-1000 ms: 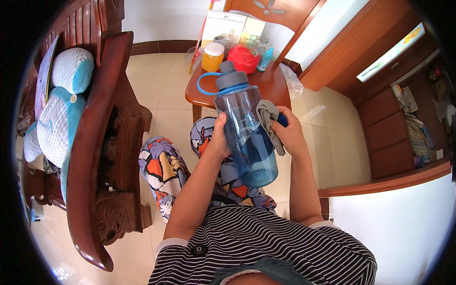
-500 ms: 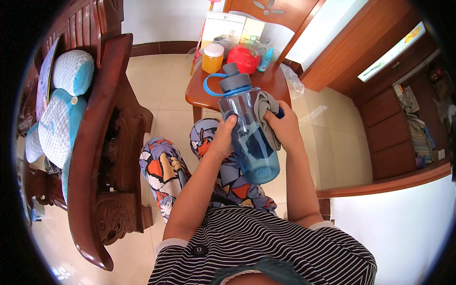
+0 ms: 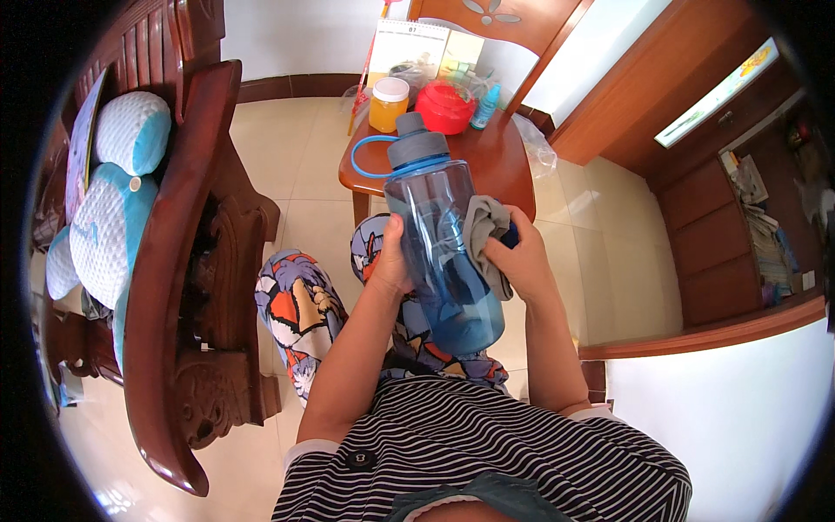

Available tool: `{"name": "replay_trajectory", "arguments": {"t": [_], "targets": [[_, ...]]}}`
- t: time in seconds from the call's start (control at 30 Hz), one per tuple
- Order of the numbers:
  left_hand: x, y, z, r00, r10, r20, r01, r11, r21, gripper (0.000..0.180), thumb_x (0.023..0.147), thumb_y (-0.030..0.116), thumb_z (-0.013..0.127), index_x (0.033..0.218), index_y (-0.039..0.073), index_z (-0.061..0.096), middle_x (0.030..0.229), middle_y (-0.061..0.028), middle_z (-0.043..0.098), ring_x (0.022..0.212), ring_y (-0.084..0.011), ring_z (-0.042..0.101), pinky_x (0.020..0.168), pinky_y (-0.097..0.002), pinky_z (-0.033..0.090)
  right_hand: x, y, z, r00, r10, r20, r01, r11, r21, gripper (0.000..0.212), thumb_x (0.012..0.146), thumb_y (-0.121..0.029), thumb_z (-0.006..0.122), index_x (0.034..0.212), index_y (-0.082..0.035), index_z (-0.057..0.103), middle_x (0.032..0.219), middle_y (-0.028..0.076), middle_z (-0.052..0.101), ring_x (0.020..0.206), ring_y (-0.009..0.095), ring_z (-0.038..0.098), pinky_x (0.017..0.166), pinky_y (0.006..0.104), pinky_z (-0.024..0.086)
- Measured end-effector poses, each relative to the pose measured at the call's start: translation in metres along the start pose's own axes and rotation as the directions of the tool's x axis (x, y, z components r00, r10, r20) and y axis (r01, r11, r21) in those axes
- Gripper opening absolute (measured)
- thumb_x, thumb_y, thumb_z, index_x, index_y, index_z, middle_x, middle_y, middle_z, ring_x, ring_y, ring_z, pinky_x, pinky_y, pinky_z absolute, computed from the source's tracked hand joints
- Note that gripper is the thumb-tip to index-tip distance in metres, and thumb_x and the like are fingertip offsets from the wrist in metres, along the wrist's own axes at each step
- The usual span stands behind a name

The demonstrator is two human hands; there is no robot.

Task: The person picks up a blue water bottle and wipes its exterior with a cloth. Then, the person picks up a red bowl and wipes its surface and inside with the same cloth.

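A large clear blue water bottle (image 3: pixel 444 252) with a grey lid and a blue carrying loop is tilted in front of me, its lid pointing away and slightly left. My left hand (image 3: pixel 393 259) is closed around the bottle's left side, with the thumb showing along it; the other fingers are hidden behind. My right hand (image 3: pixel 524 261) grips a grey cloth (image 3: pixel 484 233) that lies against the bottle's right side. A dark blue bit shows between the cloth and the right fingers.
Ahead, a wooden chair (image 3: pixel 513 178) bears a yellow jar with a white lid (image 3: pixel 389 106), a red container (image 3: pixel 445 108), a small teal bottle (image 3: pixel 486 108) and a desk calendar (image 3: pixel 409 50). Left stands a carved wooden bench (image 3: pixel 187 261) with white-and-blue cushions (image 3: pixel 104 230). Shelves (image 3: pixel 757 217) are at right.
The bottle has shifted a little left and toward me, with the left hand moving along on it. The right hand and the cloth have moved slightly down the bottle's side.
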State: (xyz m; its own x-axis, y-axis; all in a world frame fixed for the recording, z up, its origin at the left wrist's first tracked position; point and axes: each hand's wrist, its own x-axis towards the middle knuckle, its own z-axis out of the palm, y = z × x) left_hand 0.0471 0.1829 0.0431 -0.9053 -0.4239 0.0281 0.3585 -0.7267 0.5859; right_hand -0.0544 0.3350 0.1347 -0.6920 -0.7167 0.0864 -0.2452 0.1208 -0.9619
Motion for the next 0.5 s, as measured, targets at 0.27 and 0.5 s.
{"name": "replay_trajectory", "arguments": {"t": [0.27, 0.5], "targets": [[0.002, 0.003, 0.014, 0.995, -0.085, -0.045, 0.091, 0.983, 0.161, 0.094, 0.079, 0.08, 0.056, 0.137, 0.006, 0.049, 0.123, -0.0165, 0.062, 0.109, -0.029, 0.062, 0.091, -0.0446, 0.053, 0.018, 0.008, -0.005, 0.991, -0.021, -0.132, -0.007, 0.978, -0.211, 0.036, 0.086, -0.017, 0.069, 0.114, 0.003, 0.062, 0.099, 0.008, 0.067, 0.088, 0.016, 0.061, 0.082, 0.0291, 0.049], [0.011, -0.009, -0.003, 0.996, -0.091, 0.014, 0.091, 0.996, -0.002, 0.073, 0.084, 0.057, 0.068, 0.132, 0.005, 0.05, 0.117, -0.0102, 0.064, 0.104, -0.0216, 0.064, 0.091, -0.0392, 0.053, 0.027, 0.02, 0.004, 0.958, -0.043, -0.283, 0.026, 0.998, -0.065, 0.033, 0.089, -0.022, 0.07, 0.113, 0.001, 0.064, 0.099, 0.011, 0.068, 0.088, 0.019, 0.062, 0.081, 0.0308, 0.049]]}}
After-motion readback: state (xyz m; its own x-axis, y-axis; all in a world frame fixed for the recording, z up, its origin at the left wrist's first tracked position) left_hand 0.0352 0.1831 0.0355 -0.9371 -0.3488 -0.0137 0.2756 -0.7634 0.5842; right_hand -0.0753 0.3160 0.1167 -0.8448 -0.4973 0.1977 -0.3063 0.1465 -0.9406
